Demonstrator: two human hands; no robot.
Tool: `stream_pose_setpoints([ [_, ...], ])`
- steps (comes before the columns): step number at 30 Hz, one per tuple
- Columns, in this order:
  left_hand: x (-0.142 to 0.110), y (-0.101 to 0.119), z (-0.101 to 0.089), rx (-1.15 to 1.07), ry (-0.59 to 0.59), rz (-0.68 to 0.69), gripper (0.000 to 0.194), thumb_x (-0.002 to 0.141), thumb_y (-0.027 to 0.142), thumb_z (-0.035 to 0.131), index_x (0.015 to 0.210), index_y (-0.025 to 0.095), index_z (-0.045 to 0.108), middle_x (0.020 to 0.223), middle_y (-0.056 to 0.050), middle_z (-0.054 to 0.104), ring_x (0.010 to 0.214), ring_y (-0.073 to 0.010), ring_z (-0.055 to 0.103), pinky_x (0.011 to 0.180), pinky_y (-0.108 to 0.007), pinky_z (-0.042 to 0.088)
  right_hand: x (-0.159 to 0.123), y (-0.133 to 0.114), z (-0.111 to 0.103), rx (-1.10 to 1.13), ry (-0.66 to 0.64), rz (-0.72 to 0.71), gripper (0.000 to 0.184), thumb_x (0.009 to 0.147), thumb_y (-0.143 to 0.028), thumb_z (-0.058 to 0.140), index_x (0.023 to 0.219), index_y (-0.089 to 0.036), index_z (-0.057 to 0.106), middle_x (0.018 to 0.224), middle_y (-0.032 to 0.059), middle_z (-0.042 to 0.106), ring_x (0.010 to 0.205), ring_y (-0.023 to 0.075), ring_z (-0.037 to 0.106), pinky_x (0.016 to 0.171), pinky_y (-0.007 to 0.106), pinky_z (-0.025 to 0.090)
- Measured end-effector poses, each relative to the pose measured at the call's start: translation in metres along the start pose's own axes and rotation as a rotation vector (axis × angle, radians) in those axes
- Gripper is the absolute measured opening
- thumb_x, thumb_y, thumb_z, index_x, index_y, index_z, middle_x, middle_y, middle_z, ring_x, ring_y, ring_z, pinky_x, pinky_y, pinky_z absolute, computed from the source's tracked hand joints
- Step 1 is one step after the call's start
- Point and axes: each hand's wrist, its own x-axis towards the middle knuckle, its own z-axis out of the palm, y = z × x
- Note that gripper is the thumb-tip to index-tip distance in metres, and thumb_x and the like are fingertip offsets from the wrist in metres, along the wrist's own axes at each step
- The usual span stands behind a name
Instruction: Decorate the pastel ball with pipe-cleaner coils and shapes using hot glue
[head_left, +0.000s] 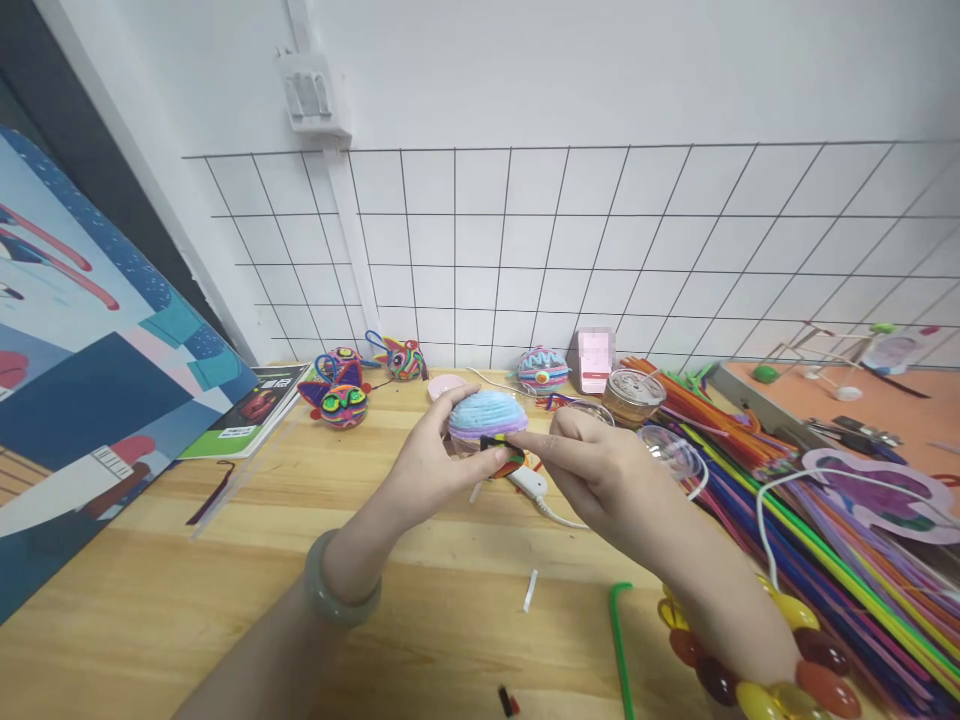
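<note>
My left hand (427, 455) is wrapped round a rounded craft ball (487, 412) covered in coiled fuzzy pipe cleaner, light blue on top and purple lower down. Its thumb lies along the near side, by a small black and yellow fuzzy piece (495, 440). Against that piece rests the stretched index finger of my right hand (600, 465), whose other fingers are curled in. What these curled fingers hold, if anything, is hidden. Under the ball shows a red and green striped bit (510, 462). A white glue gun or similar corded tool (529, 483) lies just behind the hands.
Finished fuzzy fish-like crafts (343, 400) stand at the back left, a pink and blue one (543, 370) at the back. Bundles of coloured pipe cleaners (810, 540) fill the right side. A green pipe cleaner (619, 640) and a white scrap (530, 590) lie in front.
</note>
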Motion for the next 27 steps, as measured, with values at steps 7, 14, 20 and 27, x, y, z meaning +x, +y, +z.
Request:
stream_pose_setpoints([
  [7,0.0012,0.0019,-0.0005,-0.019,-0.011,-0.009,0.063,0.069,0.027,0.074,0.126,0.019,0.048,0.131,-0.013,0.054,0.118,-0.0282,0.053,0.095,-0.038,0.047,0.0009,-0.0026,0.0001,-0.099,0.005,-0.006,0.037,0.092,-0.012,0.037,0.113,-0.017,0.067,0.066,0.0011,0.046,0.054,0.0123,0.042,0.049,0.022,0.037],
  [14,0.0026,-0.0004,-0.0048,0.02,-0.001,-0.004,0.053,0.076,0.031,0.067,0.125,0.017,0.052,0.13,-0.012,0.055,0.119,-0.0276,0.051,0.101,-0.039,0.04,0.003,-0.0041,-0.0019,-0.16,0.026,-0.032,0.038,0.091,-0.01,0.036,0.11,-0.014,0.069,0.065,0.0017,0.047,0.051,0.0122,0.042,0.047,0.022,0.034],
  [20,0.003,-0.0018,-0.0038,0.01,0.034,-0.032,0.049,0.075,0.028,0.067,0.121,0.017,0.055,0.129,-0.011,0.056,0.12,-0.0273,0.05,0.1,-0.039,0.04,0.0033,-0.004,0.0003,-0.204,0.015,-0.041,0.037,0.091,-0.012,0.037,0.111,-0.017,0.068,0.065,0.0015,0.048,0.051,0.0118,0.042,0.047,0.022,0.033],
  [27,0.0037,-0.0047,-0.0033,0.017,0.055,-0.036,0.047,0.073,0.025,0.067,0.117,0.017,0.055,0.127,-0.01,0.057,0.117,-0.027,0.052,0.097,-0.038,0.042,0.0035,-0.0039,0.0043,-0.206,0.007,-0.047,0.037,0.09,-0.01,0.038,0.109,-0.018,0.069,0.063,0.0015,0.049,0.05,0.0123,0.042,0.046,0.023,0.03],
])
